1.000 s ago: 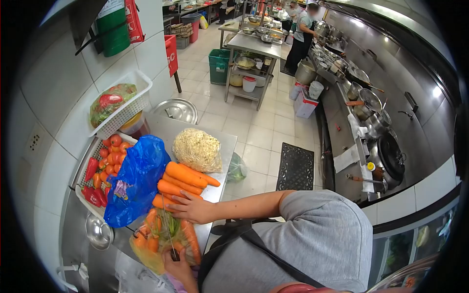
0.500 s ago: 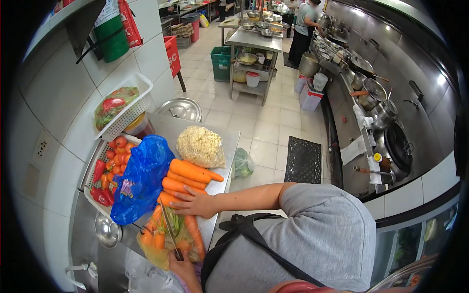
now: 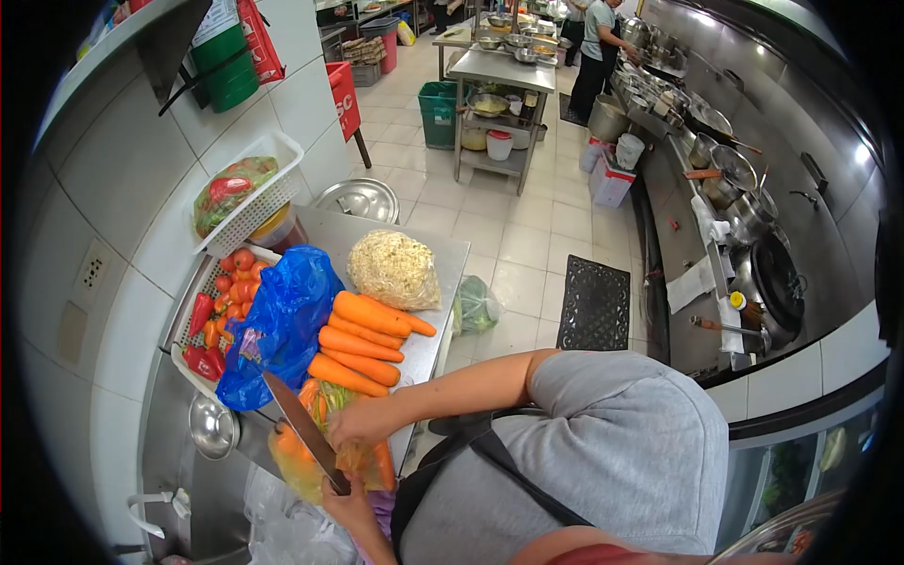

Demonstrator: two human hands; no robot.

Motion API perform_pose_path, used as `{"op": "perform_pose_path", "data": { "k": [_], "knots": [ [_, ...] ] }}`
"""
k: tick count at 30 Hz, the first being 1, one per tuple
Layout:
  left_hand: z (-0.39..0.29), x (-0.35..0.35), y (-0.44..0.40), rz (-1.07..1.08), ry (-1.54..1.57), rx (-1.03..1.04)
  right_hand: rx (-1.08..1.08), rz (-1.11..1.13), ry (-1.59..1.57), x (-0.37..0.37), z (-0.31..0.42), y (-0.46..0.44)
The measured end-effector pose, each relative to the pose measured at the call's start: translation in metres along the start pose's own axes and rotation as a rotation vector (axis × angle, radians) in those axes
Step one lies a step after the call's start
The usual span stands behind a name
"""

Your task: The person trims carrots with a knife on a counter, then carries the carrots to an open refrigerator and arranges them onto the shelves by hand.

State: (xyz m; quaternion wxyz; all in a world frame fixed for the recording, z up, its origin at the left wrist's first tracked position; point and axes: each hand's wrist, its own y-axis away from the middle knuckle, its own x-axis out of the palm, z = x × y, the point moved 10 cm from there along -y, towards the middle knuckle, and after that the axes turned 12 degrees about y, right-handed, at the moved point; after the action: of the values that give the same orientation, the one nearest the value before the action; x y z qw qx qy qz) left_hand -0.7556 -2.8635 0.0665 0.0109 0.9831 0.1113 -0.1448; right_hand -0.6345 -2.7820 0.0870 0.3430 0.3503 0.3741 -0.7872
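My left hand point(image 3: 347, 496), near the bottom, is closed around the handle of a broad-bladed knife point(image 3: 301, 426). Its blade points up and left over a thin yellowish plastic bag point(image 3: 297, 463) with carrots and green stalks in it. Just beside the knife, my right hand point(image 3: 365, 421) has its fingers closed on the bunched plastic of this bag; the fingertips are partly hidden. Several large loose carrots point(image 3: 363, 341) lie side by side on the metal table just beyond my right hand. A blue plastic bag point(image 3: 282, 320) sits against their left ends.
A clear bag of pale sprouts point(image 3: 394, 270) lies behind the carrots. On the left stand a basket of tomatoes and red peppers point(image 3: 200, 330), a white basket point(image 3: 273, 202) and a metal bowl point(image 3: 214, 426). A person point(image 3: 599, 52) works at the far stove.
My right hand has left the loose carrots and moved down onto the yellowish bag. The knife has turned, showing its broad side. The view has shifted slightly.
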Motion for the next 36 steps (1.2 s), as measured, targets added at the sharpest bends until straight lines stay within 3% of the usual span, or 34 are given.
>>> {"op": "perform_pose_path", "data": {
  "k": [1,5,8,11,13,14,16,20,24,25,26,29,31,36],
  "knots": [
    [0.005,0.001,0.002,0.016,0.061,-0.033,0.094,0.189,-0.1,0.028,-0.006,-0.003],
    [0.014,0.002,0.013,0.011,0.12,-0.015,0.118,0.121,-0.075,0.045,-0.017,-0.011],
    [0.017,0.006,0.018,0.004,0.172,-0.048,0.063,0.207,-0.026,0.053,-0.011,-0.014],
    [0.013,-0.008,0.017,-0.15,0.208,0.069,0.129,0.208,0.067,0.064,-0.016,-0.015],
    [0.004,-0.02,0.009,-0.201,0.137,0.151,-0.133,-0.192,0.153,0.032,0.012,-0.015],
    [0.02,-0.025,0.004,-0.233,0.194,0.068,-0.135,-0.191,0.15,0.033,0.013,-0.018],
    [0.026,-0.029,0.002,-0.223,0.222,-0.005,0.015,0.296,-0.043,0.083,0.001,-0.023],
    [0.046,-0.032,0.012,-0.256,0.277,-0.062,-0.203,0.067,0.126,0.061,0.031,-0.011],
    [0.06,-0.031,0.029,-0.291,0.258,-0.024,0.054,0.114,-0.034,0.068,0.008,-0.011],
    [0.058,-0.03,0.032,-0.309,0.136,-0.047,0.141,0.141,-0.034,0.07,0.0,-0.013],
    [0.058,-0.031,0.035,-0.326,0.013,-0.071,0.141,0.143,-0.035,0.069,0.001,-0.017],
    [0.066,-0.031,0.035,-0.329,0.077,-0.02,0.159,0.088,-0.026,0.059,0.002,-0.034],
    [0.058,-0.032,0.038,-0.363,0.097,-0.044,0.162,0.296,0.175,0.08,-0.002,-0.043],
    [0.086,-0.045,0.033,-0.41,0.243,-0.032,0.099,0.391,0.253,0.113,0.005,-0.052]
  ]
}}
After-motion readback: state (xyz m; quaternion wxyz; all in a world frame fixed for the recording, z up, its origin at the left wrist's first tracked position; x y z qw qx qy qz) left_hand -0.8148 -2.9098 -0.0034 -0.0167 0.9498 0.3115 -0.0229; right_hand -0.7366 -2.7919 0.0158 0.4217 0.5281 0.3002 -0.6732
